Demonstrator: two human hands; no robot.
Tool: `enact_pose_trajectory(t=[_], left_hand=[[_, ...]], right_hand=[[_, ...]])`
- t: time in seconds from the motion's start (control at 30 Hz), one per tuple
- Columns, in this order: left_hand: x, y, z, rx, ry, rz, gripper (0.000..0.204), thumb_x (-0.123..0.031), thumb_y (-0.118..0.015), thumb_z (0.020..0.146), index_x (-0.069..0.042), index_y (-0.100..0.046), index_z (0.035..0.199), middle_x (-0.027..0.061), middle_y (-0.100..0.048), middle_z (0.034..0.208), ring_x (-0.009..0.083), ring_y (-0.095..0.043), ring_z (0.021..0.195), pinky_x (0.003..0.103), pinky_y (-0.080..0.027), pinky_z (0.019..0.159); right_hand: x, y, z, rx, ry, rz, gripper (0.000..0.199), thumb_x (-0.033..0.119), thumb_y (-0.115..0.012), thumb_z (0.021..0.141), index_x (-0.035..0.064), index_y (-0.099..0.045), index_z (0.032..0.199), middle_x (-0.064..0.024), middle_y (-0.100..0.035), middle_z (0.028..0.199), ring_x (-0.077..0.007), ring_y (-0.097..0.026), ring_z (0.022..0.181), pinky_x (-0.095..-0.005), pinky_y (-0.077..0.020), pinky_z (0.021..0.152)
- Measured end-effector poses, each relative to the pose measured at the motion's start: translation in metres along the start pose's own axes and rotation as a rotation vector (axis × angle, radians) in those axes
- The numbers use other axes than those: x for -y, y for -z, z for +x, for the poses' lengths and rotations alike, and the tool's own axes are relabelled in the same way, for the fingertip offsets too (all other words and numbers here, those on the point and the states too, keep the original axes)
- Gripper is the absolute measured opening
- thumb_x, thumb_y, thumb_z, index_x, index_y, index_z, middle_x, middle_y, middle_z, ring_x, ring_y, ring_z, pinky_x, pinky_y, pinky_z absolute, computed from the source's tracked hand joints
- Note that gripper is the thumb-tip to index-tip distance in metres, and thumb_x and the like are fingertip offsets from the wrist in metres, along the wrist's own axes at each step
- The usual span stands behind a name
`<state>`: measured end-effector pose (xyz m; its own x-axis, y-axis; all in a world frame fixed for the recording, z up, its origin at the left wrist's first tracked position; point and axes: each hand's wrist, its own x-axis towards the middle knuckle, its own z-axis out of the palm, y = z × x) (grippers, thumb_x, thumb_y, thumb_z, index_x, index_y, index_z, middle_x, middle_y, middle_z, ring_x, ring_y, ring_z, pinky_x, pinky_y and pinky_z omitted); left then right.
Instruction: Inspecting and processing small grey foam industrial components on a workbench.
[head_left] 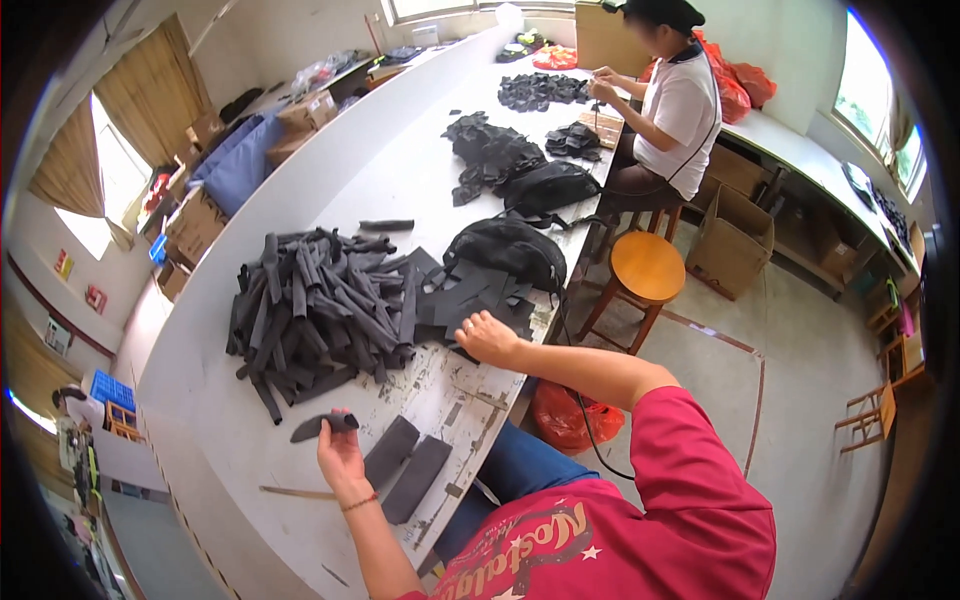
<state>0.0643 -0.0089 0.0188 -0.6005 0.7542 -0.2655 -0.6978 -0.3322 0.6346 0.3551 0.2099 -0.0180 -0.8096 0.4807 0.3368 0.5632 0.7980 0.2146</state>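
Observation:
My left hand (343, 462) is closed around one end of a short, dark grey rolled tube (325, 427), above the near part of the white table. Beside it two flat dark grey strips (417, 479) lie side by side. A thin wooden stick (298, 492) rests next to my wrist. My right hand (488, 338) is over the near edge of a heap of flat black pieces (476, 295), its fingers bent together; what they hold, if anything, is hidden. Left of that heap is a large pile of dark grey tubes (315, 310).
Two black bags (508, 250) lie along the table's right edge, with piles of black pieces (490, 150) beyond. A co-worker (678, 110) works at the far end. A wooden stool (648, 268), a cardboard box (733, 240) and a red plastic bag (575, 422) stand on the floor.

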Motion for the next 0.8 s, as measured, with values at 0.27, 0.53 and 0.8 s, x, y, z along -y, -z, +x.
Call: enact_pose_trajectory(t=[0.27, 0.53, 0.8], left_hand=[[-0.004, -0.017, -0.008, 0.027, -0.018, 0.043, 0.034, -0.016, -0.051, 0.1, 0.01, -0.047, 0.122, 0.0155, -0.058, 0.125, 0.0314, -0.062, 0.107, 0.04, -0.059, 0.09], [-0.004, -0.038, -0.015, 0.018, -0.03, 0.034, 0.036, -0.016, -0.054, 0.099, 0.011, -0.046, 0.121, 0.0161, -0.057, 0.124, 0.0318, -0.063, 0.104, 0.039, -0.06, 0.088], [0.017, -0.091, -0.033, 0.271, -0.307, 0.262, 0.032, -0.011, -0.056, 0.097, 0.01, -0.053, 0.121, 0.0166, -0.06, 0.121, 0.0245, -0.062, 0.107, 0.032, -0.053, 0.092]], right_hand=[[0.011, 0.024, 0.014, 0.153, -0.075, 0.221, 0.012, 0.012, -0.048, 0.09, 0.0035, -0.052, 0.097, -0.0144, -0.064, 0.087, -0.0275, -0.065, 0.083, -0.0386, -0.0484, 0.072], [0.028, 0.048, 0.011, 0.064, -0.116, 0.61, 0.039, 0.026, -0.071, 0.078, -0.001, -0.049, 0.098, -0.0183, -0.055, 0.1, -0.0371, -0.055, 0.095, -0.0446, -0.0452, 0.079], [0.029, 0.094, 0.015, -0.279, -0.166, 0.837, 0.043, 0.007, -0.08, 0.067, 0.0084, -0.067, 0.108, -0.0119, -0.065, 0.109, -0.0308, -0.061, 0.099, -0.0397, -0.0464, 0.09]])
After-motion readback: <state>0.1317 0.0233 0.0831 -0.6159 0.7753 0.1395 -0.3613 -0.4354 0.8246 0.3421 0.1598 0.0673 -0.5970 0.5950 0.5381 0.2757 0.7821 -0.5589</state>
